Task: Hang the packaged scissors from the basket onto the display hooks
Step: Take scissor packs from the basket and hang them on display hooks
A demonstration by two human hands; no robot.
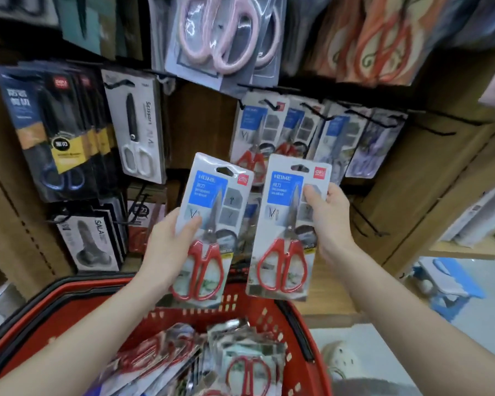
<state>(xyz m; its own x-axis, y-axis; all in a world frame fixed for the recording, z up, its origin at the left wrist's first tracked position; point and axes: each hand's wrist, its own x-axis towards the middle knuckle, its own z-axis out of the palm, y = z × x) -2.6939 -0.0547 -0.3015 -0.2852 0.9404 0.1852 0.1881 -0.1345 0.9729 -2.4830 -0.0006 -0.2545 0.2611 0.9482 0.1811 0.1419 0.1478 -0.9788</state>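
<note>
The left hand (166,247) pinches one scissors pack (209,212), the right hand (332,221) a second pack (283,224), each by its side edge, upright above the basket (240,307), hang holes uppermost and unobstructed, apparently for sliding onto the hooks (360,115) bearing matching packs (255,132).
</note>
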